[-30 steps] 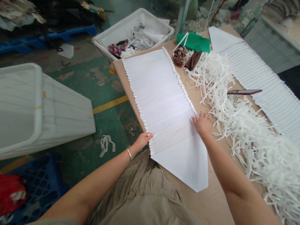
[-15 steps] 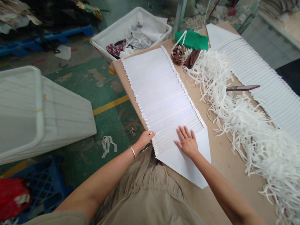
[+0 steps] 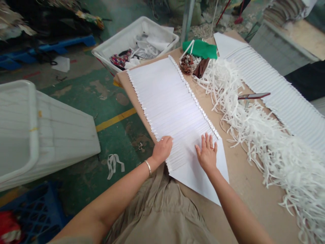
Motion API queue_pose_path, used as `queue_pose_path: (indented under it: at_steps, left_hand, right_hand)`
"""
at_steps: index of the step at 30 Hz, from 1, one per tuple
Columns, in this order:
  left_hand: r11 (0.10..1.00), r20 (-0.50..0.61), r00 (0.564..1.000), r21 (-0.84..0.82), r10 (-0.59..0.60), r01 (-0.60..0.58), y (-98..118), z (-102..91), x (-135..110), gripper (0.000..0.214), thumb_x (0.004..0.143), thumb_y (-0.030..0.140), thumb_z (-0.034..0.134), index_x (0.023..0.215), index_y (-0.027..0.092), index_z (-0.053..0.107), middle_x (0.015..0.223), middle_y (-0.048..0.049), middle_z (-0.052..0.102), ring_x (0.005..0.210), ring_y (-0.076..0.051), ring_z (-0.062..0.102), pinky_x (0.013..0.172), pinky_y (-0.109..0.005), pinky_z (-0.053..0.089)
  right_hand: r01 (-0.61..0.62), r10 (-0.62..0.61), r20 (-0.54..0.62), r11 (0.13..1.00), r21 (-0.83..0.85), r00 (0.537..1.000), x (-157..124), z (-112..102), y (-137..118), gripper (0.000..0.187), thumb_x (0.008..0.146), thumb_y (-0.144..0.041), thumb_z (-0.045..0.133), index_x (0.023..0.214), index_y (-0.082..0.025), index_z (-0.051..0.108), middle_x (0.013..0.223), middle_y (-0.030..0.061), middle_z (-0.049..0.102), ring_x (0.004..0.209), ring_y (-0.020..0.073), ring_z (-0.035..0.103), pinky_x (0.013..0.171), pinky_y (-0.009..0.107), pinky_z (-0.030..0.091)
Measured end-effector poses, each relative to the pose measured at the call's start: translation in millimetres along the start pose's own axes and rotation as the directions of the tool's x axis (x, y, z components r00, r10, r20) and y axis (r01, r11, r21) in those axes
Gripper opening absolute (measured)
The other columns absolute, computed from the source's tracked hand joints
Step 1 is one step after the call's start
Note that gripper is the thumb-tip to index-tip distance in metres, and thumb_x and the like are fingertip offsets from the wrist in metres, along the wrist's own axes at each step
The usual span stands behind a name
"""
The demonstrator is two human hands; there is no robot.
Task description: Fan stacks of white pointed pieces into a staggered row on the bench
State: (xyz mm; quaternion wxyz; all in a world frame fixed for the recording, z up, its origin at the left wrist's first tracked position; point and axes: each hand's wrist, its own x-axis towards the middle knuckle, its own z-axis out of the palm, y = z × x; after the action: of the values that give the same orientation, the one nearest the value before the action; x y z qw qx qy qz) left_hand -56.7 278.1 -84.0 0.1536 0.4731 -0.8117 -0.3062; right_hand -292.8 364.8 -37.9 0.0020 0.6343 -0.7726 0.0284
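On the fanned white sheets (image 3: 172,101) — right hand (image 3: 207,154) flat, fingers spread — left hand (image 3: 164,149) loosely curled at edge

We can read no words, numbers, labels or brand marks anywhere. The stack of white sheets (image 3: 172,101) toward twelve o'clock looks plain to us. The one marking we see is a yellow line (image 3: 115,118) on the floor (image 3: 106,91) at nine o'clock, and it has no lettering.
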Motion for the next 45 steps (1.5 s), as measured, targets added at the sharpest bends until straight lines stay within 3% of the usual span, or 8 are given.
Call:
queue_pose_path:
  at_steps: [2,4,8,13,25,29,35,45]
  left_hand:
    - [0.948,0.08,0.95,0.076,0.302,-0.308,11.1,18.4,10.3,0.046,0.1,0.029,0.038,0.143,0.019,0.049,0.151,-0.0115,0.05,0.143,-0.023,0.041,0.117,-0.044,0.034]
    - [0.897,0.151,0.904,0.134,0.401,-0.42,15.7,36.8,16.7,0.054,0.1,0.033,0.04,0.152,0.021,0.036,0.16,-0.0076,0.037,0.151,-0.023,0.028,0.123,-0.047,0.023]
    - [0.882,0.173,0.908,0.225,0.383,-0.415,10.9,52.8,17.8,0.059,0.101,0.041,0.039,0.156,0.022,0.028,0.163,-0.006,0.029,0.153,-0.022,0.019,0.125,-0.048,0.015]
    - [0.866,0.168,0.898,0.241,0.407,-0.438,7.4,49.4,15.8,0.063,0.101,0.044,0.039,0.157,0.02,0.025,0.164,-0.0074,0.027,0.153,-0.023,0.019,0.125,-0.049,0.013]
    - [0.867,0.167,0.899,0.242,0.404,-0.435,6.7,53.2,14.4,0.063,0.101,0.045,0.036,0.158,0.021,0.024,0.164,-0.0066,0.026,0.154,-0.024,0.019,0.126,-0.049,0.013]
    - [0.858,0.169,0.885,0.222,0.433,-0.463,10.4,44.5,20.5,0.057,0.102,0.038,0.034,0.157,0.023,0.026,0.163,-0.0063,0.029,0.153,-0.023,0.02,0.125,-0.049,0.015]
    - [0.749,0.291,0.769,0.203,0.569,-0.63,14.7,38.6,40.4,0.055,0.102,0.04,0.035,0.155,0.027,0.029,0.162,-0.0041,0.031,0.153,-0.02,0.021,0.125,-0.05,0.011]
    - [0.764,0.261,0.779,0.179,0.571,-0.62,5.0,44.2,46.2,0.059,0.102,0.042,0.034,0.157,0.02,0.026,0.163,-0.0077,0.029,0.153,-0.02,0.02,0.125,-0.046,0.011]
  right_hand:
    - [0.009,-0.009,0.009,1.0,0.023,1.0,6.4,8.7,-17.1,0.065,0.101,-0.046,0.028,0.159,-0.02,0.017,0.166,0.0097,0.019,0.154,0.0277,0.009,0.122,0.057,0.009]
    - [0.037,-0.038,0.048,0.999,0.038,0.998,7.4,19.0,-27.1,0.062,0.101,-0.045,0.029,0.158,-0.023,0.021,0.165,0.0079,0.023,0.154,0.0276,0.011,0.121,0.058,0.008]
    - [0.002,-0.005,0.087,1.0,0.027,0.996,-6.9,27.7,-22.2,0.064,0.101,-0.046,0.03,0.159,-0.021,0.02,0.164,0.0094,0.023,0.154,0.0271,0.012,0.122,0.057,0.009]
    - [0.016,-0.015,0.071,1.0,-0.004,0.997,-41.1,23.1,1.8,0.063,0.101,-0.045,0.032,0.159,-0.023,0.019,0.164,0.008,0.025,0.154,0.0254,0.012,0.122,0.055,0.009]
    - [-0.158,0.159,0.026,0.987,-0.035,0.987,-132.0,35.9,57.8,0.066,0.101,-0.043,0.03,0.16,-0.02,0.01,0.164,0.0113,0.024,0.154,0.0257,0.014,0.121,0.055,0.019]
    - [-0.177,0.178,0.015,0.983,-0.039,0.984,-100.6,26.5,40.7,0.066,0.101,-0.046,0.027,0.159,-0.018,0.013,0.165,0.0099,0.02,0.154,0.025,0.011,0.122,0.054,0.015]
    - [-0.104,0.103,0.078,0.995,0.005,0.992,-25.0,37.3,-6.1,0.067,0.1,-0.053,0.03,0.158,-0.019,0.021,0.165,0.0088,0.021,0.154,0.0272,0.012,0.121,0.057,0.012]
    - [-0.11,0.108,0.125,0.994,0.006,0.986,-16.6,35.6,-12.5,0.069,0.1,-0.052,0.029,0.159,-0.02,0.014,0.165,0.0093,0.018,0.155,0.0258,0.009,0.122,0.058,0.01]
